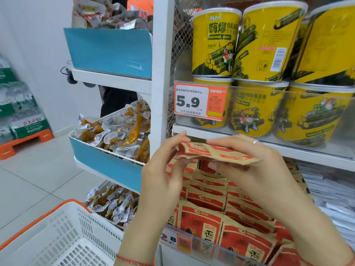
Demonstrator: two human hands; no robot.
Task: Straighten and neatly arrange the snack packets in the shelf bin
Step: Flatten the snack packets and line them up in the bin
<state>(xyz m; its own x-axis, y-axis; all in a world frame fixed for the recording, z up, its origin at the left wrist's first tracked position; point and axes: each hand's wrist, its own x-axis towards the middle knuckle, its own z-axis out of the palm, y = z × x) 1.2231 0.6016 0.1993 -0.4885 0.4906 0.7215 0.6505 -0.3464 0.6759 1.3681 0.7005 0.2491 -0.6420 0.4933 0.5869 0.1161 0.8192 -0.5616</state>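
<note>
Holding a small stack of red-and-tan snack packets (215, 153) at centre frame, the left hand (163, 175) pinches its left end between thumb and fingers, while the right hand (255, 169) has its grip closed on the right end; it looks like two or three packets, though blur hides the count. Below, at lower right, the shelf bin (203, 244) carries rows of matching packets upright. Yellow tubs (217, 43) fill the upper right shelf. A white basket (63, 235) sits lower left.
</note>
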